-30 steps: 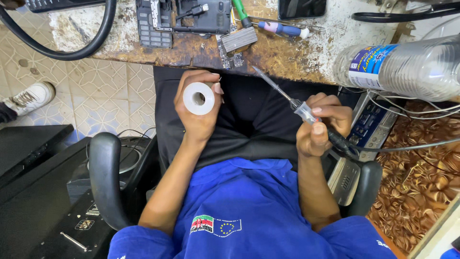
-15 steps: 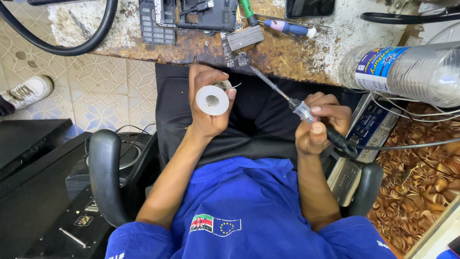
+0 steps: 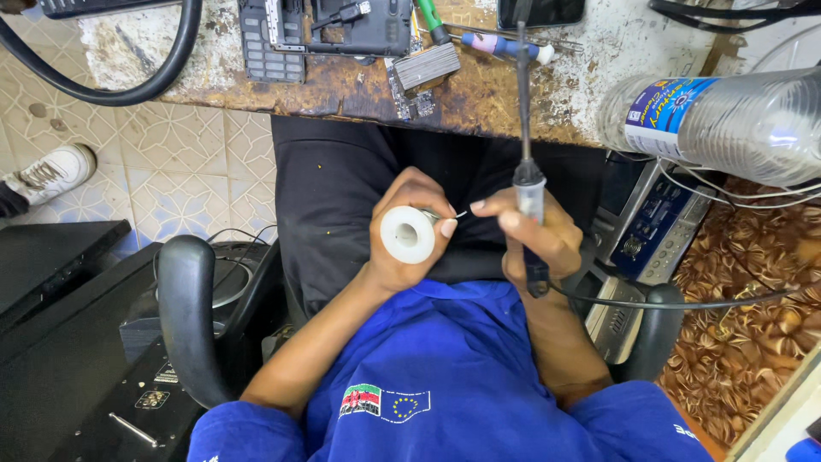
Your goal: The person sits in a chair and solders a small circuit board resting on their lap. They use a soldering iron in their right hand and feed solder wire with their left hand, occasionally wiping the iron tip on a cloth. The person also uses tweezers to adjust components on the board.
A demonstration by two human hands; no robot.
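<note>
The person's left hand (image 3: 409, 224) is closing its grip around a small white plastic spool of solder wire (image 3: 407, 233), with the spool's round face and dark centre hole turned up toward the camera, so its axis is pointing roughly at the viewer. A short, thin silvery end of wire (image 3: 460, 214) is sticking out to the right of the spool, between the left thumb and the fingertips of the right hand (image 3: 534, 235), which are touching or nearly touching it; the two hands are sitting just beside each other over the lap, in front of the blue shirt. The right hand's grip is full: it is wrapping the dark handle of a slim soldering iron with a clear collar and long metal shaft (image 3: 524, 128), whose long axis is running almost straight up the picture, away from the body, with the tip lying over the edge of the stained, worn brown worktop (image 3: 342, 90). The loose wire end is therefore lying across the iron's axis, low by the handle and well apart from the tip. A black cable (image 3: 684, 301) is trailing from the handle off to the right, past the chair's black armrest (image 3: 654, 329). The open room is lying between the hands and the worktop edge, over the dark trousers. On the worktop, near the iron's shaft, a small ribbed grey heat sink on a green board (image 3: 425, 73) is lying, and a clear plastic bottle (image 3: 727, 115) is lying on its side to the right.
</note>
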